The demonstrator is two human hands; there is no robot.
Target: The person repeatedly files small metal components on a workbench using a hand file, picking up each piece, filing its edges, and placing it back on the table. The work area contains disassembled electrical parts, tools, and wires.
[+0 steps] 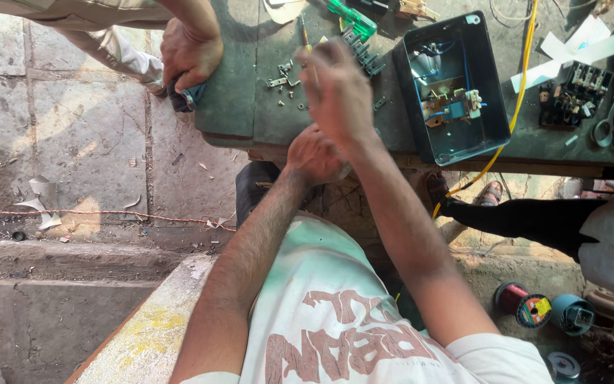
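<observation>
An open metal box lies on the green workbench, just to the right of the person's raised right hand. Inside it sit a small switch block with brass parts and blue wires, near the middle and upper end of the box. Further right from that hand, a black terminal block rests beside a pair of scissors, and a yellow cable runs down between the box and that block.

The right hand is lifted above the bench, blurred, its fingers curled together around a thin screwdriver whose shaft points up and away from the person, long axis roughly along the forearm. The left hand sits lower, just below and touching near the right wrist, at the bench edge; its fingers are closed, but what they hold cannot be told.

Small loose screws and brackets lie on the bench just left of the right hand. Another person's hand presses a dark cloth at the bench's corner, well left of both.
</observation>
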